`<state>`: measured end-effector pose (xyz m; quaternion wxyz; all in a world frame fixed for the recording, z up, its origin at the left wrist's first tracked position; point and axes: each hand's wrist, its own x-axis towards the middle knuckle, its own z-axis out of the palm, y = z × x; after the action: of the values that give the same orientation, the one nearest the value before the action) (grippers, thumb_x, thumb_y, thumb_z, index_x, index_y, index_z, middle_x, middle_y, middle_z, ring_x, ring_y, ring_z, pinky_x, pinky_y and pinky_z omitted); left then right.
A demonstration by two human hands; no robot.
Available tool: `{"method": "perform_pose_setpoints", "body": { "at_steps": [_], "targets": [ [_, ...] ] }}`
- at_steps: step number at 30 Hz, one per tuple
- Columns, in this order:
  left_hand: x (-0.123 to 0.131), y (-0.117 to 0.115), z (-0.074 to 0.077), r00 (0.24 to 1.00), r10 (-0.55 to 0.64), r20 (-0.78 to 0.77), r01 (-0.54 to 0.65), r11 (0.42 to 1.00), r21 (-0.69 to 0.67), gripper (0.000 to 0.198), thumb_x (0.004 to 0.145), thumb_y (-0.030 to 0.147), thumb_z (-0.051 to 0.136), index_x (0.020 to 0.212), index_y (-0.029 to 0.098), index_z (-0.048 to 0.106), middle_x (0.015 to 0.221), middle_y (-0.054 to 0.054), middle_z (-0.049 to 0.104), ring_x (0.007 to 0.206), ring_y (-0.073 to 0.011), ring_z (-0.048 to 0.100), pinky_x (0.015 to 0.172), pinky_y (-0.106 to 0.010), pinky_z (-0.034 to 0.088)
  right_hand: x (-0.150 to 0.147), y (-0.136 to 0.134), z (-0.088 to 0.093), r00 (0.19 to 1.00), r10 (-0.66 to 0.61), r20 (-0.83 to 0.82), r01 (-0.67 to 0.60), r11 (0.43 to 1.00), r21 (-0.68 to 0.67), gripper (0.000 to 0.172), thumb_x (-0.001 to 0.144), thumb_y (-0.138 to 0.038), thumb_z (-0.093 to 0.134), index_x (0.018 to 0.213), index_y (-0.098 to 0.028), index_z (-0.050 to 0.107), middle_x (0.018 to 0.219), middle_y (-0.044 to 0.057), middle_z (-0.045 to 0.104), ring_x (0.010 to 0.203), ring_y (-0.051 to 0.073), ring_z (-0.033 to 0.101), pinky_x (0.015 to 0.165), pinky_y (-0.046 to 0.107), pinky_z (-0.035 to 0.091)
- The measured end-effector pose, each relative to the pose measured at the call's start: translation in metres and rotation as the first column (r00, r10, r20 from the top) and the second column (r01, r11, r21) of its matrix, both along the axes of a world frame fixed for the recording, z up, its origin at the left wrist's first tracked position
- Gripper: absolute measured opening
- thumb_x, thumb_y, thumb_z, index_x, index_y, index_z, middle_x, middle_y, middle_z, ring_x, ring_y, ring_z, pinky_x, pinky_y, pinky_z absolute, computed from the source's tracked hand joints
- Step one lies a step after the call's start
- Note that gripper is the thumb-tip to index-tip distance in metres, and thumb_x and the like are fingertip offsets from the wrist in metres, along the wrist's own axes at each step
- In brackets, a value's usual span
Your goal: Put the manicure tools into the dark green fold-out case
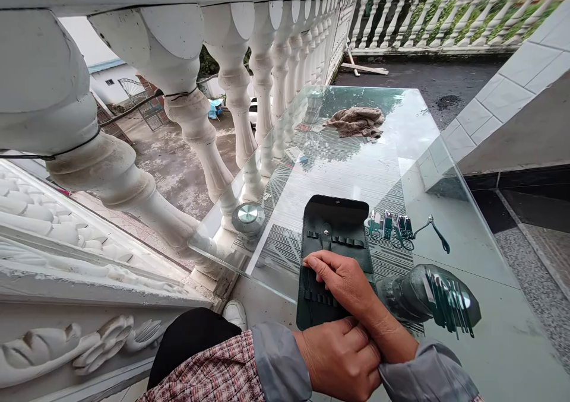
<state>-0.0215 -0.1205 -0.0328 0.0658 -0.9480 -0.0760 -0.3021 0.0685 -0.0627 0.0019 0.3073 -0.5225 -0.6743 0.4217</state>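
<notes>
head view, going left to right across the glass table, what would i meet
round metal-topped table leg under the glass → open black case → dark nail clippers → plier-like tool

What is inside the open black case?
Inside the black case, black loops and a strap with a snap show. The right hand covers part of its middle; whatever lies beneath is hidden.

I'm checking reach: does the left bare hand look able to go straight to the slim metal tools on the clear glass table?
Probably not: the right forearm appears to lie between the left hand and the slim metal tools, which otherwise look uncovered.
</notes>
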Motion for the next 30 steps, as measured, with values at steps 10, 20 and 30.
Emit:
{"method": "perform_pose_setpoints", "body": {
  "at_steps": [10, 20, 30],
  "targets": [
    [0.0002, 0.0013, 0.0042, 0.999, -0.003, 0.035, 0.002, 1.0, 0.022, 0.02, 0.074, 0.01, 0.047, 0.063, 0.013, 0.063, 0.065, -0.006, 0.059, 0.059, -0.0164, 0.054, 0.06, -0.031, 0.042, -0.0001, -0.0014, -0.0005, 1.0, 0.018, 0.002, -0.018, 0.999, 0.032, 0.03, 0.084, -0.041, 0.044, 0.077, -0.02, 0.065, 0.072, 0.001, 0.064, 0.061, 0.012, 0.053, 0.057, 0.023, 0.043],
    [-0.0013, 0.0006, 0.003, 0.999, -0.014, 0.033, 0.014, 1.0, 0.027, 0.019, 0.074, 0.01, 0.048, 0.064, 0.012, 0.062, 0.064, -0.006, 0.058, 0.058, -0.0169, 0.054, 0.059, -0.032, 0.041, 0.001, -0.0018, -0.0065, 0.998, -0.061, -0.017, 0.061, 0.998, -0.014, 0.033, 0.084, -0.045, 0.043, 0.075, -0.02, 0.062, 0.072, 0.001, 0.064, 0.06, 0.012, 0.053, 0.058, 0.024, 0.044],
    [-0.0002, 0.0008, 0.0018, 1.0, -0.015, -0.009, 0.015, 1.0, 0.024, 0.021, 0.076, 0.01, 0.046, 0.065, 0.013, 0.064, 0.065, -0.006, 0.059, 0.059, -0.0164, 0.054, 0.06, -0.032, 0.041, 0.0008, -0.0013, -0.0045, 1.0, -0.005, -0.009, 0.005, 0.999, 0.046, 0.03, 0.084, -0.04, 0.044, 0.076, -0.02, 0.063, 0.075, 0.002, 0.064, 0.068, 0.014, 0.057, 0.061, 0.024, 0.045]
  ]
}}
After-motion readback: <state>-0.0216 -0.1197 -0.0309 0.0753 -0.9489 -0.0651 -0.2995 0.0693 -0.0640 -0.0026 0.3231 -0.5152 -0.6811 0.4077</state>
